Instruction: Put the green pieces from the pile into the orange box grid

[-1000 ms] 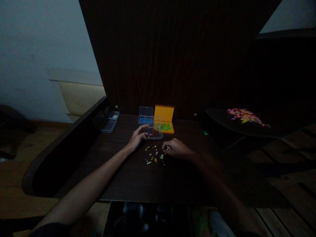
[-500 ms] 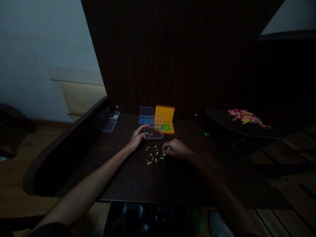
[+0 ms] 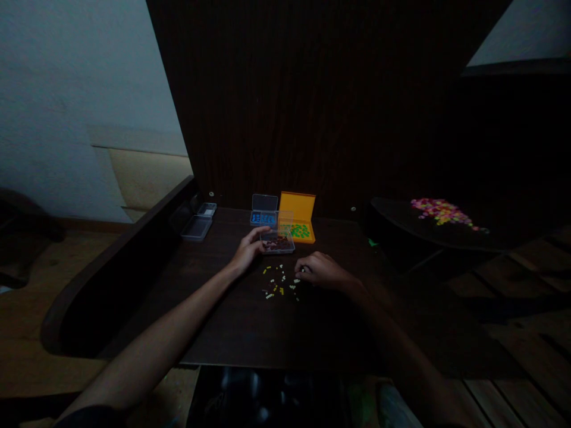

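My left hand (image 3: pixel 247 251) grips the left side of a clear plastic box (image 3: pixel 285 251), thumb in front and fingers along its edge. Its lid stands up at the back, and small dark brown pieces (image 3: pixel 279 242) lie inside. Just right of the box, my right hand (image 3: pixel 319 270) is closed in a pinch over the table; a small pale piece shows at its fingertips. Between and below my hands, several tiny yellow and cream pieces (image 3: pixel 282 290), like small building bricks, lie scattered on the dark wood.
Behind the clear box stand an open orange box (image 3: pixel 297 207) with green pieces and a clear case (image 3: pixel 264 202) with blue pieces. An open clear case (image 3: pixel 196 228) lies at the left. Pink and yellow bits (image 3: pixel 441 211) are heaped on a dark ledge at right. A raised side panel (image 3: pixel 120 261) borders the table.
My right hand has shifted very slightly, still pinched. My left hand stays on the clear box, and the scattered pieces look the same.
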Tool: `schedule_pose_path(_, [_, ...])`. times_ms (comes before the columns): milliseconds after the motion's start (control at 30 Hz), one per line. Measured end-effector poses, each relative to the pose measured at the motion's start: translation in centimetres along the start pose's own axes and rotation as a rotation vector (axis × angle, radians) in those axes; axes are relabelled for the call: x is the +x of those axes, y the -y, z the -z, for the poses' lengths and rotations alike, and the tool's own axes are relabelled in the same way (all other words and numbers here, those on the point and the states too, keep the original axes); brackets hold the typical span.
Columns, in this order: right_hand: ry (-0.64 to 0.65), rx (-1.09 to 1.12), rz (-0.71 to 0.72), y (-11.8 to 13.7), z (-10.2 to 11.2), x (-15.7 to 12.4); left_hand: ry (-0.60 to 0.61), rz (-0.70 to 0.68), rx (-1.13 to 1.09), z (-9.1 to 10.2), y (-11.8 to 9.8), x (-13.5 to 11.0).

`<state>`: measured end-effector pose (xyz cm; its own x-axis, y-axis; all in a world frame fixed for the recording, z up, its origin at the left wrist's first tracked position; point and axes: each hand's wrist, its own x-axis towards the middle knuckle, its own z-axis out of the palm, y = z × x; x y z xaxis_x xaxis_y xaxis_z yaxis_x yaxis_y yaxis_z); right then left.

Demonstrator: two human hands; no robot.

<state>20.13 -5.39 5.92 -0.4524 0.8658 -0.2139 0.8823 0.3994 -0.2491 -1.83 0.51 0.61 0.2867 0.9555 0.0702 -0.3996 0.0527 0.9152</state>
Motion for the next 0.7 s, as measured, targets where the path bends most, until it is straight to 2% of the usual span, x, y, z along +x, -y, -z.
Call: schedule_pose_path(700, [-0.029,0.04,0.06,0.03,-0.2,0.15,0.011,0.0,-0.001,0.26,0.2,0.17])
